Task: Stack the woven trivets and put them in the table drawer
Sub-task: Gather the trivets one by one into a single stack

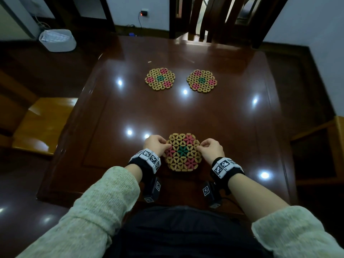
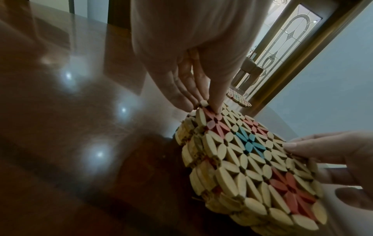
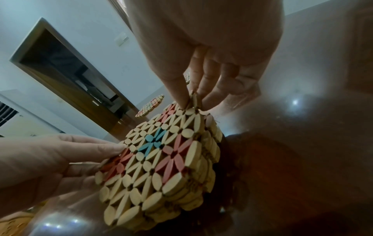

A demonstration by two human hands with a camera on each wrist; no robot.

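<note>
- The near trivet stack (image 1: 182, 152) is sitting on the table (image 1: 232, 127) at the near edge. The wrist views show several layers of edge beads, so more than one trivet is probably already gathered here.
- The left hand (image 1: 155, 143) is pinching the stack's left rim, thumb on top and fingers at the edge. The left wrist view shows the fingertips (image 2: 182, 102) clamped on one raised edge bead.
- The right hand (image 1: 212, 148) is pinching the opposite rim the same way, its fingers (image 3: 210, 97) closing on a bead at the edge.
- Judgement: the two opposed rim grips are serving to square the layers up — the beads are loosely strung, so a one-sided grip would likely let the pile sag or shear.
- Two single trivets are lying flat further out, well apart from the stack: the far left trivet (image 1: 160, 79) and the far right trivet (image 1: 201, 81), side by side but not touching.
- The drawer is not showing in any view — presumably under the near edge.
</note>
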